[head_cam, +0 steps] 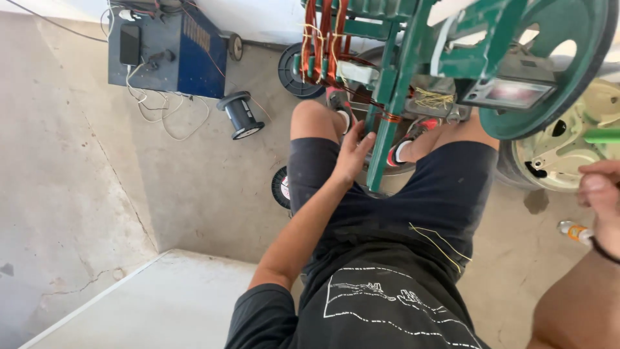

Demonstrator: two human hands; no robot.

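While seated with knees apart, left hand [354,152] laid open, fingers spread, flat against the slanted green metal leg [386,132] of a coil-winding machine [413,39], pressing rather than wrapping it. Right hand [600,187] at the frame's right edge, fingers curled, thumb up, beside a green handle [602,136]; cannot tell whether it grips anything. Copper wire coils [323,39] wound on the machine's former just above the left hand, a large green wheel [562,64] to the right, with a small counter display [510,92] before it. Yellow wire strands [439,242] lying on dark shorts [413,194]. Farther out on the concrete floor [77,161]: a black wire spool [241,114], a blue box-shaped machine [174,48] with a phone [130,44] on top, and white cables [168,110] beside it.
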